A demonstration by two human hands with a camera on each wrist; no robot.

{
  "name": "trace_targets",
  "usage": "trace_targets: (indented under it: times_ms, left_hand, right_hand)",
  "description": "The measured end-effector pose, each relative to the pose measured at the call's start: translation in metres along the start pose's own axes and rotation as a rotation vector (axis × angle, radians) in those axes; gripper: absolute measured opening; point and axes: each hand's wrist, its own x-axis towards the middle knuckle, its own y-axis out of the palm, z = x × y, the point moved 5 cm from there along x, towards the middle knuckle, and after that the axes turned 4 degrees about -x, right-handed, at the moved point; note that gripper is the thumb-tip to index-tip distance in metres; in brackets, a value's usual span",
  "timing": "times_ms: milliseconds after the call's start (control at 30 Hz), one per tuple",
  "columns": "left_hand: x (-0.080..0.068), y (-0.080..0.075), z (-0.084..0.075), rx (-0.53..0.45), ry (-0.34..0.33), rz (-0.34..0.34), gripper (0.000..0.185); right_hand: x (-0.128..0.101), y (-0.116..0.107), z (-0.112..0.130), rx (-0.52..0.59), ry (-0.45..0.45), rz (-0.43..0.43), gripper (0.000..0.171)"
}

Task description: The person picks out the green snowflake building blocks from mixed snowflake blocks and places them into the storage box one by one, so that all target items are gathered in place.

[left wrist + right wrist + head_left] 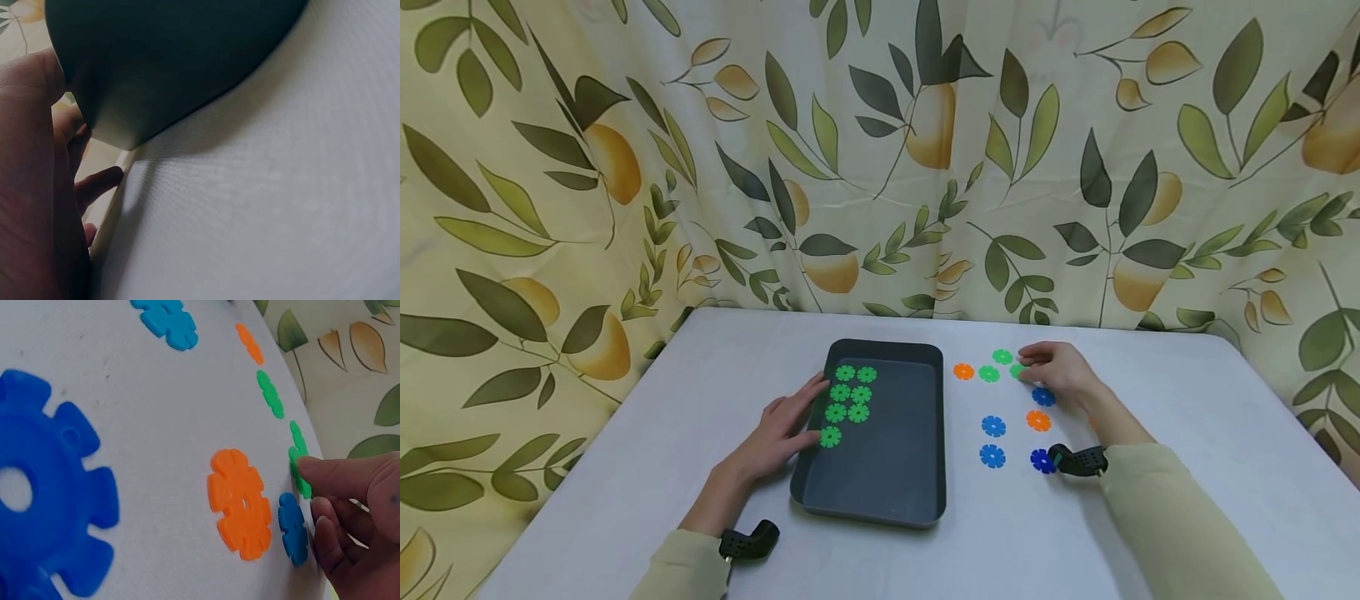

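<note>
My right hand [1060, 371] pinches a green notched plastic disc [300, 469] at the far right of the group. In the right wrist view the thumb lies on its face, with the other fingers curled behind. Just below that hand lies a blue disc [292, 529], beside an orange disc [240, 503]. My left hand [782, 425] rests along the left side of a dark grey tray [887, 500], thumb and fingers spread at the rim. Several green discs [840, 392] lie in two columns in the tray's left part.
Two more green discs [988, 373] and an orange one [963, 372] lie right of the tray. Nearer are light blue discs [993, 427] and a dark blue disc [1042, 461] by the right wrist camera. A patterned curtain [880, 167] hangs behind the white table [1210, 400].
</note>
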Motion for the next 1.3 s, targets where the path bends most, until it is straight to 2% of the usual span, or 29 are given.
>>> trace_targets:
  times_ms: [200,700,1300]
  left_hand:
    - [0.0,0.0,0.0,0.005,-0.001,-0.004,0.071]
    - [0.001,0.001,0.002,0.012,-0.002,-0.008,0.071]
    - [-0.001,0.001,0.0,-0.008,-0.005,-0.003,0.071]
  right_hand:
    - [-0.001,0.002,0.002,-0.03,-0.009,-0.036,0.045]
    - [-0.005,0.003,0.004,-0.061,-0.044,-0.049,0.044]
    - [-0.012,0.004,0.012,-0.178,-0.125,-0.002,0.035]
